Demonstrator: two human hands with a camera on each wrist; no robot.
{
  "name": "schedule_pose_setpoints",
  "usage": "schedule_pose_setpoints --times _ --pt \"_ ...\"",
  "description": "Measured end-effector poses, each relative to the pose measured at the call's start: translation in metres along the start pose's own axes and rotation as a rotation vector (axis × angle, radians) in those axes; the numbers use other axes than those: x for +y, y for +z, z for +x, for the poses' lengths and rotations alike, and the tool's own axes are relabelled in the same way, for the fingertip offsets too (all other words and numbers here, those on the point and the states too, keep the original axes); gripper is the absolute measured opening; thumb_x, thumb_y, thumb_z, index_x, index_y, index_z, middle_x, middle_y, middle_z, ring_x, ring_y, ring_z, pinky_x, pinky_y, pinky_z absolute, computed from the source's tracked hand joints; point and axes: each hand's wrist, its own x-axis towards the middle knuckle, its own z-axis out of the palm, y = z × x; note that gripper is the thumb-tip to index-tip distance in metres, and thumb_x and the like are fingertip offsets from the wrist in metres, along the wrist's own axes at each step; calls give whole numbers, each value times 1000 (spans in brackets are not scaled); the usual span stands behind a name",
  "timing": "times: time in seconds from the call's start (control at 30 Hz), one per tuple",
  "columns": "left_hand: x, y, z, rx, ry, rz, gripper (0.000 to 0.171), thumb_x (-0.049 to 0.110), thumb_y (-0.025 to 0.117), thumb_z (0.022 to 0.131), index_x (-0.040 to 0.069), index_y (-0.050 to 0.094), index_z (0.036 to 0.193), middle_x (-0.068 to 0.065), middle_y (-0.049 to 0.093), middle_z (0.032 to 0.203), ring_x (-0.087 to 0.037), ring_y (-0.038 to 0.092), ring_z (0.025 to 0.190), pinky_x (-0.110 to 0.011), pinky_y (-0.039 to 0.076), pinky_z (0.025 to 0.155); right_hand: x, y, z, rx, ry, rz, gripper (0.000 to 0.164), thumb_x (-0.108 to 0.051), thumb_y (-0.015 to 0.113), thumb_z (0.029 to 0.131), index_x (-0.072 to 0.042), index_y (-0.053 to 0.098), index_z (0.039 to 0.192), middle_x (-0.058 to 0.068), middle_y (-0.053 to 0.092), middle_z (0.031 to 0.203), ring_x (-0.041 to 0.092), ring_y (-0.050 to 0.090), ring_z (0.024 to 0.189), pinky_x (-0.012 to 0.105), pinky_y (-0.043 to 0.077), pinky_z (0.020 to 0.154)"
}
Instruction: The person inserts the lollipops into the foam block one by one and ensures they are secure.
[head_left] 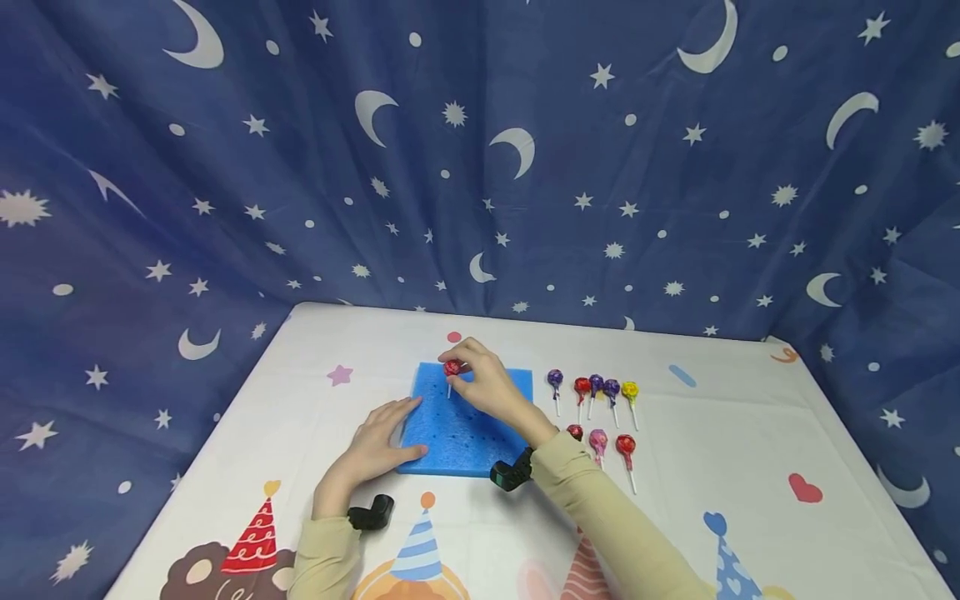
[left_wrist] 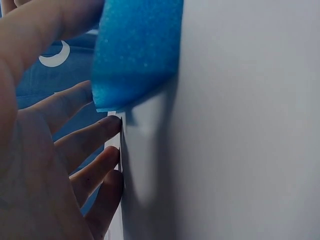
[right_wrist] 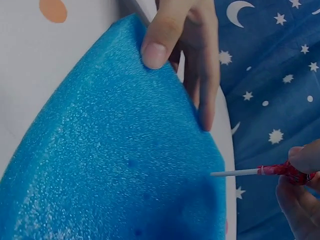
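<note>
A flat blue foam block (head_left: 457,446) dotted with small dark holes lies on the table. My left hand (head_left: 378,442) rests at its left edge; in the right wrist view the thumb (right_wrist: 156,54) touches the foam and the fingers spread along the side. Over the far left part of the block, my right hand (head_left: 486,385) pinches a red-wrapped lollipop (head_left: 452,367) by its head. Its white stick (right_wrist: 235,173) points down, the tip right at the foam surface close to one of the holes.
Right of the block lie several wrapped lollipops: purple (head_left: 555,378), red (head_left: 626,445), pink (head_left: 597,439) and yellow (head_left: 630,390) among them. My right forearm partly covers the nearer row. A white printed tablecloth (head_left: 720,467) covers the table, and a dark blue curtain (head_left: 555,217) hangs behind.
</note>
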Motion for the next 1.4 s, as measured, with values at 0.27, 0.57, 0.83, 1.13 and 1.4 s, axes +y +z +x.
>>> schedule_pose_setpoints --times 0.27,0.57,0.83,1.13,1.4 --pt "0 1 1 -5 -1 4 78 43 69 83 18 35 149 -14 33 156 -41 22 145 -71 21 109 6 13 7 22 -40 -5 28 1 68 85 -6 66 112 8 61 107 21 67 97 30 56 88" --pt "-1 2 1 2 10 0 78 42 69 83 17 36 149 -14 34 155 -41 23 145 -71 22 109 9 20 16 45 -56 -41 25 -1 67 86 -6 66 111 8 61 106 20 67 96 29 56 88" --pt "0 1 0 4 3 -5 78 42 70 83 18 36 149 -14 35 155 -41 23 145 -71 22 109 11 22 20 40 -52 -62 24 -2 67 87 -7 66 110 6 61 105 18 66 95 28 56 88" --pt "-1 2 1 4 -3 -4 79 42 70 83 19 36 149 -14 34 155 -40 22 145 -70 20 110 10 21 18 31 -30 -73 25 -3 68 86 -7 67 111 6 61 105 19 67 96 30 56 88" --pt "0 2 0 5 -9 -13 78 41 70 82 18 36 149 -14 34 155 -40 23 145 -71 20 109 10 22 15 29 -39 -76 32 -3 68 86 -8 63 118 6 61 108 19 66 98 31 56 88"
